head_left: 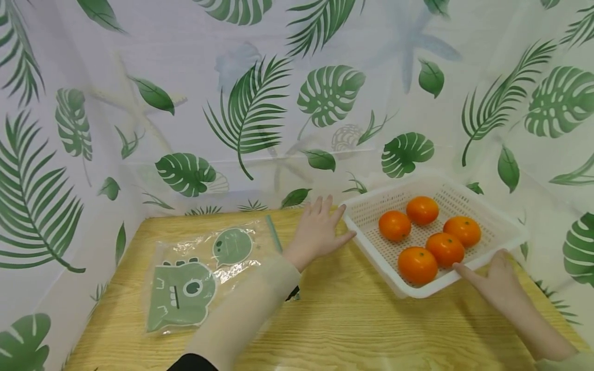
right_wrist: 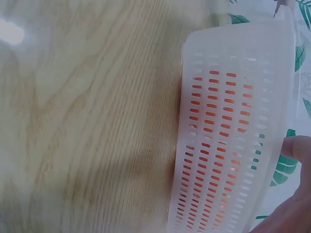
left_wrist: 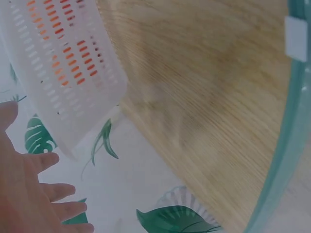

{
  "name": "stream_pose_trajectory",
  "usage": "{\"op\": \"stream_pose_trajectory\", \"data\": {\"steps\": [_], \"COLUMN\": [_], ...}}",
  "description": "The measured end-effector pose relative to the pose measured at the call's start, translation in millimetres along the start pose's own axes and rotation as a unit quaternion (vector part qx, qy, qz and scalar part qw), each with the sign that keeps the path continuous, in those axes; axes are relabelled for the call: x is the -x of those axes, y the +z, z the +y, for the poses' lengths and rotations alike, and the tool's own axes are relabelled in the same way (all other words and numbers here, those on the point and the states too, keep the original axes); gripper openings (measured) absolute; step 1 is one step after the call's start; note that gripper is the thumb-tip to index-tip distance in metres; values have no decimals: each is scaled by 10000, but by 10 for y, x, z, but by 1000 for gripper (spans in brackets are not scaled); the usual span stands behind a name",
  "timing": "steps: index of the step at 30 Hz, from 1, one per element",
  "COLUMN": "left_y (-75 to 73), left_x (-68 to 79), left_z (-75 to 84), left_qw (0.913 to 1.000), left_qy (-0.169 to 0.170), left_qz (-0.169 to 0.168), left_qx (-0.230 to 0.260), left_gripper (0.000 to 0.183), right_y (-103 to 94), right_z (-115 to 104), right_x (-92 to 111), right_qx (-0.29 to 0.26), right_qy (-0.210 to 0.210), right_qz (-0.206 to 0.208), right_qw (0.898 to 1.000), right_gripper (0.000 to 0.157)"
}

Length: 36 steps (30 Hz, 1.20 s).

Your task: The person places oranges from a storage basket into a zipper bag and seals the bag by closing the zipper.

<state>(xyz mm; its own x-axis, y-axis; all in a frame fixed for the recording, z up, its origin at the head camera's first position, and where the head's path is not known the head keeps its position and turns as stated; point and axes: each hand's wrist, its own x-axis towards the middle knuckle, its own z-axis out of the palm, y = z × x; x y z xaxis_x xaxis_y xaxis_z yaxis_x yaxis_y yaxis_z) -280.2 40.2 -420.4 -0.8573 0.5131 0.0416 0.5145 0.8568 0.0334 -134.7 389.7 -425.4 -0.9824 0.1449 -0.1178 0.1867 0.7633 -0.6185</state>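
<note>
A white plastic basket (head_left: 408, 289) with slotted walls stands at the right of the table, holding several tangerines (head_left: 417, 265). My right hand (head_left: 503, 286) holds its near right rim, the thumb over the edge; the other fingers are mostly hidden. In the right wrist view, the thumb lies on the rim of the basket (right_wrist: 272, 97). At the basket's left corner is my left hand (head_left: 317, 229), its fingers straight and spread. The left wrist view has the left hand (left_wrist: 29, 194) beside the basket (left_wrist: 97, 97), with nothing in its grasp.
A clear zip bag (head_left: 185, 293) printed with a green cartoon monster lies flat on the left of the wooden table (head_left: 343, 330), partly under the left forearm. Leaf-patterned cloth (head_left: 278, 103) hangs behind and along both sides.
</note>
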Motion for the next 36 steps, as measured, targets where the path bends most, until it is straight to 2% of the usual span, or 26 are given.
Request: {"op": "stream_pose_trajectory", "data": {"steps": [6,10,13,15,20,22,36], "left_y": [46,20,14,20,18,18,138], "left_x": [-205,-277,-314,-334,-343,-335,-280], "left_z": [44,75,105,124,151,149,105], "left_qw": [9999,9994,9989,9991,9987,9985,9981], "left_qy": [-83,-130,-40,54,236,267,558], "left_qz": [-91,-201,-248,-292,-379,-371,-240], "left_qx": [3,-256,-407,-292,241,306,-105], "left_gripper": [78,79,80,80,78,79,81], "right_y": [-3,-14,-29,-32,-37,-32,-19], "right_z": [-24,-30,-13,1,7,8,110], "right_x": [-1,-17,-18,-16,-20,-18,-41], "right_qx": [-268,-230,-198,-197,-286,-282,-143], "right_qy": [-45,-105,-88,-90,-85,-44,-366], "right_qz": [149,195,152,167,119,57,221], "right_qw": [9995,9995,9996,9996,9995,9996,9990], "right_gripper": [111,110,109,108,107,107,103]}}
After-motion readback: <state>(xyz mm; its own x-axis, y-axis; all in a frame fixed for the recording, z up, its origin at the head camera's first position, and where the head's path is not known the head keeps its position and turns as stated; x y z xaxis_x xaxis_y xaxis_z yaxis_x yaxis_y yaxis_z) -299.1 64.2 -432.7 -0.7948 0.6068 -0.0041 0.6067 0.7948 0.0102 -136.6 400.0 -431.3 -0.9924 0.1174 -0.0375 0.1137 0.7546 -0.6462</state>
